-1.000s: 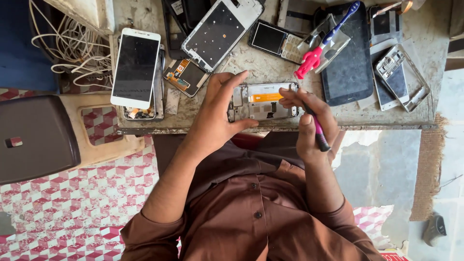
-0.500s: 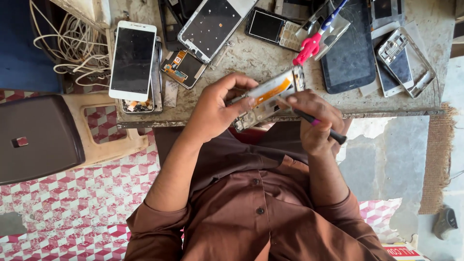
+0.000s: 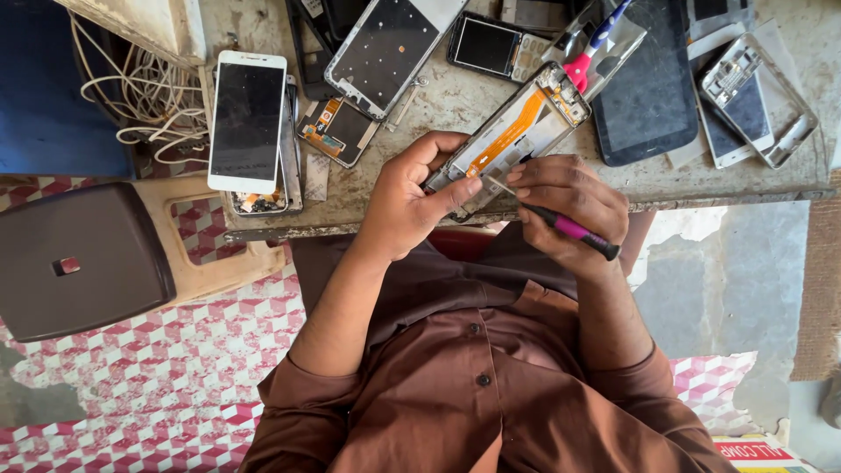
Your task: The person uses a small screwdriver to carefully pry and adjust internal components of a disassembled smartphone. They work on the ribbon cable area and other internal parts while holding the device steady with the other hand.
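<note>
Left hand clamped on the near end of an opened phone, thumb pressed over its edge, fingers wrapped beneath. Opened phone tilted, far end toward one o'clock, orange ribbon cable showing inside its frame, resting on the edge of the worn table. Right hand pinching a pink-handled screwdriver, tip touching the phone's inside near its lower end. White phone at ten o'clock, stacked on another handset. Bare phone frame at eleven. Dark tablet at two. Silver frame farther right, holding a small white phone. Brown stool at nine.
</note>
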